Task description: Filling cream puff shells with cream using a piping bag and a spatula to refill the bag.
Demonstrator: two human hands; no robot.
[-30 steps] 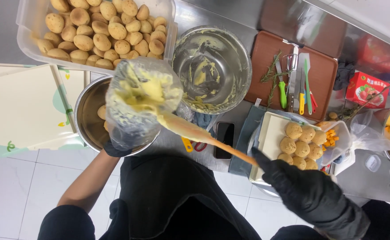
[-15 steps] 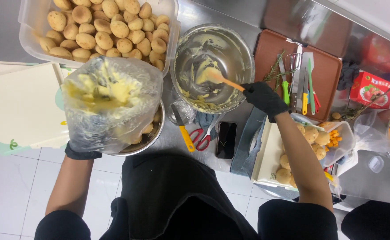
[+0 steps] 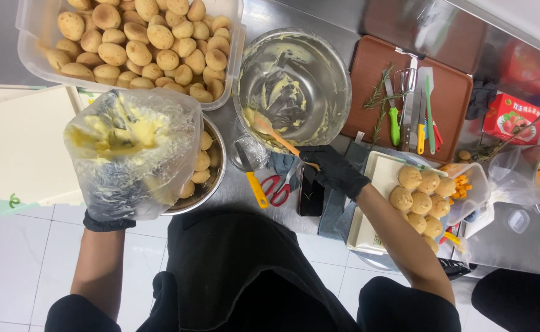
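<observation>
My left hand (image 3: 107, 221), in a black glove, is mostly hidden inside a clear plastic bag (image 3: 131, 150) smeared with yellow cream, held up over a small steel bowl (image 3: 211, 178) of round buns. My right hand (image 3: 331, 169), also gloved in black, grips the handle of an orange spatula (image 3: 270, 132). The spatula's blade rests against the near inner wall of a large steel mixing bowl (image 3: 319, 61) streaked with yellow cream.
A clear tub (image 3: 30, 37) of round buns stands at the back left. A brown cutting board (image 3: 454, 104) holds knives, a peeler and herb sprigs. Scissors (image 3: 279, 187), a yellow-handled knife (image 3: 254, 184), a phone (image 3: 311, 197) and a tray (image 3: 374, 203) of buns lie near the counter's front edge.
My right hand carried the spatula out of the bag and into the large bowl, then drew back to scrape the near wall. The bag rose and opened wider over the small bowl.
</observation>
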